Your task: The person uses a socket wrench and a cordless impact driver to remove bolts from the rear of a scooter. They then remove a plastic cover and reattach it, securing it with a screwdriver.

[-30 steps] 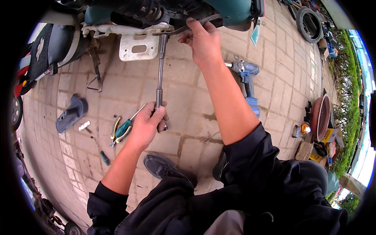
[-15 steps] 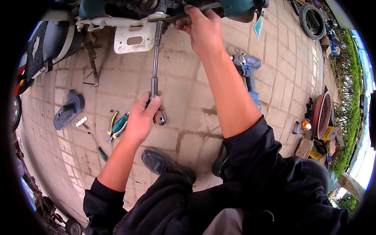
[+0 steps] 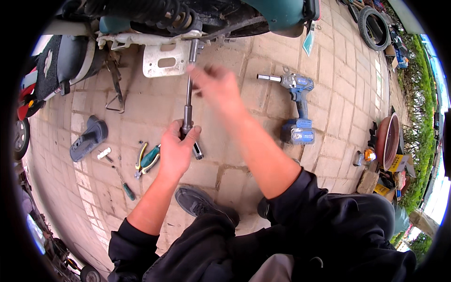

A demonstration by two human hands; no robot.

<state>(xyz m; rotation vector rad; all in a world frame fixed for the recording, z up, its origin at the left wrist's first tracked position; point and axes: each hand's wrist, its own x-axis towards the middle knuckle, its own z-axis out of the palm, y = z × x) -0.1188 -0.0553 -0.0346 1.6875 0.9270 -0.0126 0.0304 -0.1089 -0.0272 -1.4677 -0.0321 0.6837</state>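
A long steel socket wrench point(image 3: 189, 96) runs from the vehicle's underside toward me. Its far socket sits at the lower end of the shock absorber point(image 3: 181, 19), by a pale metal frame bar. My left hand point(image 3: 177, 143) is closed around the near end, below the thicker collar, and a short piece of the tool sticks out past the fingers. My right hand point(image 3: 218, 89) is beside the middle of the shaft and blurred by motion; whether it touches the shaft I cannot tell. A slotted metal plate point(image 3: 152, 68) hangs left of the far socket.
On the paving to the right lies a blue cordless impact wrench point(image 3: 298, 96) with a socket fitted. Pliers point(image 3: 149, 159), a screwdriver point(image 3: 127, 190) and a black rubber-like footrest-shaped part point(image 3: 89, 138) lie at left. A tyre point(image 3: 374, 28) and a reddish basin point(image 3: 387, 141) are farther right.
My right hand has come away from the vehicle's underside, moving down and left toward the wrench shaft. The left hand still holds the wrench. The view has shifted slightly, showing more of the shock absorber.
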